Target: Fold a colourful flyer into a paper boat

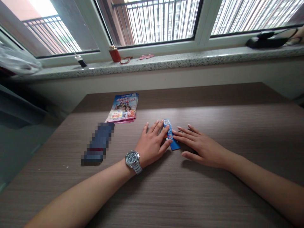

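Note:
My left hand (152,144), with a steel wristwatch (132,159) on its wrist, lies flat on the wood-grain table (166,190). Its spread fingertips touch the left edge of a narrow blue printed leaflet (171,136), folded into a strip. My right hand (199,147) rests flat just to the right, its fingertips at or very near the strip's right edge. Neither hand appears to grip it. Farther left lies a pixelated dark blue object (98,144), its details hidden. A glossy colour brochure (122,107) lies beyond it.
A speckled stone windowsill (152,63) runs behind the table, below large windows with balcony railings. On it are a red cup (115,55), a pink item (146,57), a black bag (268,40) and a plastic bag (16,60).

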Demonstrator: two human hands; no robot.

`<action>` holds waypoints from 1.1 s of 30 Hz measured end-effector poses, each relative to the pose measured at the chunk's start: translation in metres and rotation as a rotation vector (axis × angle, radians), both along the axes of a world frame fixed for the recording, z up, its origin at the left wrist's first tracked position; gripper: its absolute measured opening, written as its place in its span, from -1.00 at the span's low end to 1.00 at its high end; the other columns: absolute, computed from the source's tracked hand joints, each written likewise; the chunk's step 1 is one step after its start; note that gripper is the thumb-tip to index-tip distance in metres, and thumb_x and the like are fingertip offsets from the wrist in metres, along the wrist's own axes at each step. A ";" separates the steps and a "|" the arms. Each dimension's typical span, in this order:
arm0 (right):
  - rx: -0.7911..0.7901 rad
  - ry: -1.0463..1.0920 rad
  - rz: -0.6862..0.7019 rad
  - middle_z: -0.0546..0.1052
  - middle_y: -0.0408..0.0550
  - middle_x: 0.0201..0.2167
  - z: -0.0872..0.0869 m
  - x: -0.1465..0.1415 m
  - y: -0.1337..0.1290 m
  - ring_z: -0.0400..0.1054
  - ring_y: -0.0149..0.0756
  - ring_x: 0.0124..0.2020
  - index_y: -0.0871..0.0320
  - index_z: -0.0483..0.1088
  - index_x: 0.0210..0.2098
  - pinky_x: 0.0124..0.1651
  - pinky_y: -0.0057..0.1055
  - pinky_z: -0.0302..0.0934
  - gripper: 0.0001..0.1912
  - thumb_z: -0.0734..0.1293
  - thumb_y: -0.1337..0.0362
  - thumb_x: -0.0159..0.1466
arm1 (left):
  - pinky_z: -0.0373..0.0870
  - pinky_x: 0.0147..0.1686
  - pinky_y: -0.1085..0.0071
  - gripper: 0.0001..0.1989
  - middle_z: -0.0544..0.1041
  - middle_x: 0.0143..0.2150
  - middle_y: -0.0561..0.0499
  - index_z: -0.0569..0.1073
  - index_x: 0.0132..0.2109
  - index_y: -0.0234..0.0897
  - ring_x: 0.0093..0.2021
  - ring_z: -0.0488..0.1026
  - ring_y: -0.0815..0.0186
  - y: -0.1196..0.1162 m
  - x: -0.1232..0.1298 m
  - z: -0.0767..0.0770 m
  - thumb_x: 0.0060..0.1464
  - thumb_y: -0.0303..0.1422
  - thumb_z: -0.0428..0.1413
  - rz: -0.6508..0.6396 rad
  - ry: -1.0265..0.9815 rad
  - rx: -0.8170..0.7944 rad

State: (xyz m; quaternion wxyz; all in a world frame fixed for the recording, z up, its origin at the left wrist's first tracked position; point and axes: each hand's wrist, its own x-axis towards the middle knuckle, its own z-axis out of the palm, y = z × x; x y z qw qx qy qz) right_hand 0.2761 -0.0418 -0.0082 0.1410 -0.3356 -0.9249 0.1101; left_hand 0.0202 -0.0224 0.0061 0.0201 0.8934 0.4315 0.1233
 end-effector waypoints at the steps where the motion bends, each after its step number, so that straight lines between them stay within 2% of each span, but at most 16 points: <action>1: 0.000 0.000 -0.003 0.17 -0.02 0.41 0.000 0.000 0.000 -0.07 -0.05 0.45 0.02 0.03 0.43 0.44 0.16 -0.22 -0.34 0.24 0.08 0.40 | 0.00 0.37 -0.10 -0.47 0.19 0.42 -0.14 0.26 0.33 -0.18 0.41 0.11 0.02 -0.001 0.000 0.002 0.36 -0.05 -0.09 -0.014 -0.010 0.003; 5: 0.018 -0.007 -0.031 0.19 -0.01 0.41 -0.002 0.001 0.000 -0.05 -0.05 0.45 0.02 0.03 0.43 0.43 0.19 -0.20 -0.35 0.24 0.08 0.41 | 0.21 0.27 0.06 -0.51 0.41 0.26 -0.15 0.39 0.22 -0.28 0.23 0.34 0.08 -0.005 0.002 0.011 0.36 -0.06 -0.08 -0.117 -0.040 -0.012; 10: 0.034 0.018 -0.084 0.24 0.04 0.38 -0.002 0.002 0.001 0.00 -0.06 0.43 0.07 0.08 0.40 0.41 0.18 -0.13 -0.38 0.23 0.09 0.41 | 0.28 0.20 0.09 -0.48 0.41 0.26 -0.16 0.35 0.26 -0.31 0.21 0.38 0.09 -0.007 0.002 0.012 0.37 -0.06 -0.10 -0.191 -0.030 -0.046; 15: 0.029 0.076 -0.073 0.28 0.07 0.36 0.000 0.003 0.001 0.08 -0.06 0.40 0.05 0.16 0.37 0.40 0.16 -0.08 -0.44 0.24 0.15 0.41 | 0.22 0.24 0.04 -0.49 0.35 0.32 -0.17 0.28 0.32 -0.26 0.27 0.33 0.08 -0.004 0.000 0.008 0.39 -0.08 -0.12 -0.219 -0.011 -0.076; 20: 0.035 0.096 -0.110 0.31 0.07 0.34 0.001 0.004 0.003 0.10 -0.12 0.39 0.07 0.20 0.33 0.41 0.09 -0.05 -0.51 0.20 0.18 0.44 | 0.02 0.37 -0.03 -0.47 0.27 0.37 -0.19 0.21 0.36 -0.22 0.38 0.19 0.09 0.001 -0.004 0.005 0.38 -0.09 -0.10 -0.276 -0.010 -0.094; 26: 0.073 0.077 -0.153 0.27 0.06 0.36 -0.006 0.008 0.011 0.06 -0.11 0.41 0.06 0.25 0.30 0.40 0.09 -0.02 -0.56 0.15 0.22 0.46 | -0.04 0.42 0.02 -0.61 0.33 0.33 -0.13 0.33 0.25 -0.21 0.37 0.22 0.14 0.007 -0.007 0.004 0.39 -0.19 -0.09 -0.337 -0.067 -0.134; 30: 0.079 0.050 -0.120 0.29 0.07 0.36 -0.009 0.009 0.012 0.06 -0.08 0.41 0.08 0.22 0.32 0.41 0.12 -0.05 -0.54 0.17 0.22 0.45 | -0.06 0.42 -0.01 -0.67 0.42 0.26 -0.08 0.40 0.14 -0.22 0.36 0.24 0.12 0.009 -0.006 0.003 0.36 -0.19 -0.02 -0.292 -0.098 -0.109; 33: 0.089 0.061 -0.095 0.30 0.09 0.35 -0.009 0.009 0.011 0.07 -0.06 0.40 0.09 0.24 0.32 0.40 0.11 -0.03 -0.53 0.21 0.22 0.44 | -0.04 0.40 -0.05 -0.65 0.46 0.22 -0.05 0.39 0.15 -0.20 0.32 0.30 0.10 0.009 -0.006 0.001 0.32 -0.17 0.04 -0.231 -0.102 -0.071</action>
